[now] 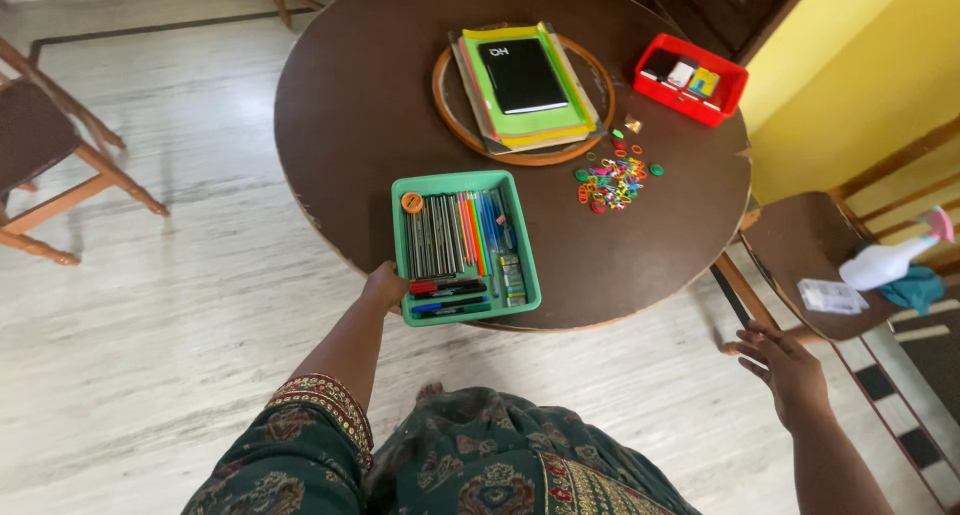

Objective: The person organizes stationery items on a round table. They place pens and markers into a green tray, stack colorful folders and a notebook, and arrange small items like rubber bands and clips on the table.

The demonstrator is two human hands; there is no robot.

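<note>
My left hand (385, 287) grips the near-left corner of a green tray (520, 245) at the front edge of a round brown table (350, 105). The tray holds several pencils, coloured pens and markers laid side by side, plus a small orange roll at its far-left corner. My right hand (785, 360) hangs open in the air to the right, off the table and above the floor, with nothing in it.
A round wooden tray (448, 105) carries a stack of coloured folders (520, 130) with a black notebook (522, 75) on top. A red box (725, 100) of small items and scattered coloured clips (612, 180) lie nearby. Wooden chairs stand left (50, 145) and right (800, 240).
</note>
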